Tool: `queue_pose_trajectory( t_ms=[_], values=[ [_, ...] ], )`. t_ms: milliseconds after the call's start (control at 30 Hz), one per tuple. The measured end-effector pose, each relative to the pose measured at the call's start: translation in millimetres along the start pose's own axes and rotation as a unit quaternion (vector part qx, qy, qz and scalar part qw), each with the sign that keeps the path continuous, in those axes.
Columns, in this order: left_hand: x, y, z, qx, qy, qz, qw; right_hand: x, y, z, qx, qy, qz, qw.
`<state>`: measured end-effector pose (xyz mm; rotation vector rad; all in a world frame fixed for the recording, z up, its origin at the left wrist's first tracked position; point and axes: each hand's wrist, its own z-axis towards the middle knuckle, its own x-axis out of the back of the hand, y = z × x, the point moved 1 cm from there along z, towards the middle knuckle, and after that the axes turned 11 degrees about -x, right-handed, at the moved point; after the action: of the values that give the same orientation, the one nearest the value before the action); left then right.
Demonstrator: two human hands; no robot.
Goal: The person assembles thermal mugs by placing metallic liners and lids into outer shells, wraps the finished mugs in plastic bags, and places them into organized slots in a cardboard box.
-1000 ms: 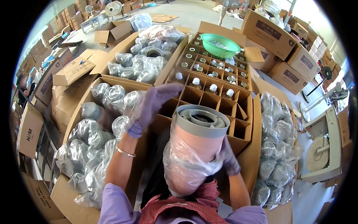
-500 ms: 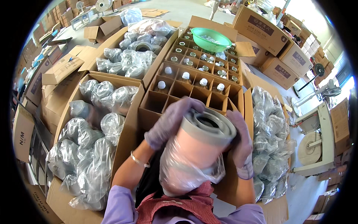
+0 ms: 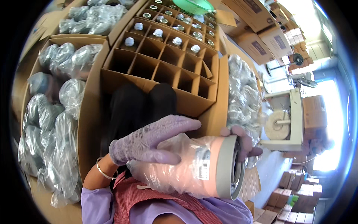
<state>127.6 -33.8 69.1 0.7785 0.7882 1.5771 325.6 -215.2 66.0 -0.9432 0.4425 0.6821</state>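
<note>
A pink cylindrical container with a grey rim [image 3: 212, 149] lies tilted across my lap, its open end toward the right. Clear plastic bag film [image 3: 158, 175] wraps its lower body, and a white barcode label shows near the rim. My left hand [image 3: 153, 142], in a lilac glove, rests over the film with fingers stretched out and thumb apart. At the open end, the gloved fingers of my right hand [image 3: 244, 142] curl over the grey rim; the rest of that hand is hidden behind the container.
Ahead stands a divided cardboard box [image 3: 160, 89] with several white-capped bottles [image 3: 157, 33]. A green basin [image 3: 194, 5] sits at its far end. Boxes of bagged items [image 3: 74, 97] flank me left and right. A pale machine with a round disc [image 3: 279, 123] stands farther right.
The container has tipped from nearly upright to lying sideways, its rim now facing right. My left hand has moved from the rim to the film-covered side. The view has turned rightward.
</note>
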Motion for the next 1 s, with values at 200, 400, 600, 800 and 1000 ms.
queue_pose_trajectory(
  t_ms=[200,400,600,800,1000],
  values=[
    [-3,-1,3,0.008,-0.008,0.027,1.0,2,1,25,-0.004,-0.05,-0.039,0.998],
    [-6,6,14,-0.021,0.142,0.1,0.985,-2,7,26,-0.017,-0.042,-0.069,0.997],
    [-11,-2,35,-0.041,0.195,0.201,0.959,-21,28,34,0.08,0.074,-0.065,0.992],
    [-26,-48,23,0.091,0.298,0.174,0.934,-13,12,54,-0.009,-0.199,-0.022,0.98],
    [23,-50,-33,0.252,0.155,0.178,0.939,-11,18,36,0.058,-0.026,-0.019,0.998]
  ],
)
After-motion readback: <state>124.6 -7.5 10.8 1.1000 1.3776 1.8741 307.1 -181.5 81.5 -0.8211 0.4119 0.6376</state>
